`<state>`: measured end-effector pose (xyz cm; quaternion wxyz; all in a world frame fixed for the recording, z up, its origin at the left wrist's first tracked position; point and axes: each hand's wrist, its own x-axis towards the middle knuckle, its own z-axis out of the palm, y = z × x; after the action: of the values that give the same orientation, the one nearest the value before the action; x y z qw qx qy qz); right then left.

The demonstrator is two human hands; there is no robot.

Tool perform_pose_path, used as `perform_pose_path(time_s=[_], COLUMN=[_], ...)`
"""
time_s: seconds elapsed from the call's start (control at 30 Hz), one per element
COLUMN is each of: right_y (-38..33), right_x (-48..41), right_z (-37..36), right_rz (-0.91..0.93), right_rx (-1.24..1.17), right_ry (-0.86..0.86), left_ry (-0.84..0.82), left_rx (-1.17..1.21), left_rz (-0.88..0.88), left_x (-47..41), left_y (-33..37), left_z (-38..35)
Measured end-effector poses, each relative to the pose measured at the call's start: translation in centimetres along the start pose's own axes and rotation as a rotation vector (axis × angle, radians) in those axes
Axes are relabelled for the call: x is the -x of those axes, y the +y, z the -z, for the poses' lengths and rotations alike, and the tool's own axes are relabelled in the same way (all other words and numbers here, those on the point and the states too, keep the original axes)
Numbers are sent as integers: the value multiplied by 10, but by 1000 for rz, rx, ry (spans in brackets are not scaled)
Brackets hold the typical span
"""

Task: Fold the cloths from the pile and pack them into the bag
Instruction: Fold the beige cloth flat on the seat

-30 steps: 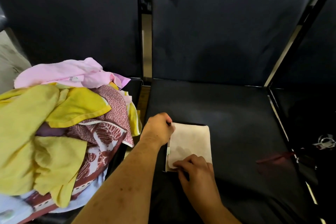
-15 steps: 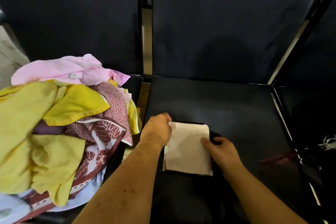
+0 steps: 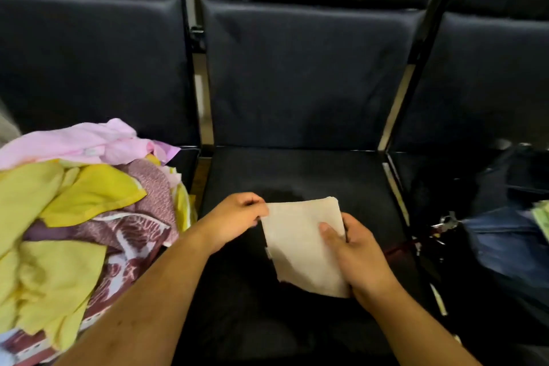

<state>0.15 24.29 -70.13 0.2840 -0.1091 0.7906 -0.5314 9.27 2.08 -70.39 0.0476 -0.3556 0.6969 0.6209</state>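
Observation:
A folded cream cloth (image 3: 300, 244) is held just above the middle black seat (image 3: 297, 169). My left hand (image 3: 237, 217) pinches its upper left corner. My right hand (image 3: 356, 261) grips its right edge, thumb on top. The pile of cloths (image 3: 80, 217), yellow, pink and maroon patterned, lies on the left seat. A dark blue bag (image 3: 505, 232) stands on the right seat, with something light green showing at its right edge.
Black padded backrests (image 3: 312, 74) rise behind the seats, split by metal frame bars (image 3: 202, 98). A metal clasp or keys (image 3: 445, 221) lies beside the bag on the right seat.
The folded cloth has come up off the seat in both hands and tilted. My right hand closed on its right edge. The view has shifted right, bringing the bag into sight.

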Motion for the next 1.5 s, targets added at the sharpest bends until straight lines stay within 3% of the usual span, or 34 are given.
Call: perform_pose_path(time_s=[0.1, 0.3, 0.37, 0.57, 0.7, 0.9, 1.1, 1.17, 1.23, 1.3, 1.37, 1.5], right_y=[-16, -23, -20, -7, 15, 36, 43, 49, 62, 72, 86, 110], right_x=[20, 33, 38, 48, 38, 10, -21, -25, -30, -37, -46, -51], right_z=[42, 143, 182, 302, 389, 503, 579, 591, 594, 588, 585, 589], right_rz=[65, 93, 99, 81, 64, 0, -68, -143, -40, 273, 504, 493], right_rx=[32, 168, 183, 240, 363, 501, 582, 766, 1019, 1125, 1199, 1144], right_ry=[46, 209, 266, 466, 511, 564, 644, 643, 717, 719, 609, 528], left_ry=[-124, 42, 32, -113, -195, -241, -326, -279, -104, 8, -90, -289], left_rx=[259, 598, 602, 361, 237, 70, -55, -211, -393, -529, -721, -1001], left_rz=[26, 26, 33, -113, -258, -336, -387, -431, -584, -821, -960, -835], left_x=[27, 59, 65, 63, 58, 17, -21, -28, -26, -24, -28, -47], left_y=[27, 73, 89, 132, 165, 203, 242, 243, 238, 235, 235, 236], left_z=[-30, -149, -197, -311, -383, -488, -573, -586, -593, -597, -603, -604])
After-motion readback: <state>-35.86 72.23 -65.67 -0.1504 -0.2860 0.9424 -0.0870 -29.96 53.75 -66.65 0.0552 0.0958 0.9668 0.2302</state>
